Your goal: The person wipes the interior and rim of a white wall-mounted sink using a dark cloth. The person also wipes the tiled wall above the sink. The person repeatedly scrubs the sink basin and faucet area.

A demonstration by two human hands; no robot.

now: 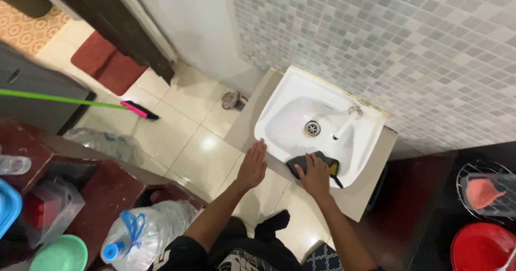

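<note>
Head view: your right hand [314, 175] is pressed flat on the dark cloth [317, 164] at the sink's [293, 91] front rim, right under your palm. Left hand [252, 166] rests open on the ledge's left front edge.

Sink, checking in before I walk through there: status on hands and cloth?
Left hand flat on counter edge. Right hand pressing dark cloth on sink front rim. Nothing blocking basin.
</note>
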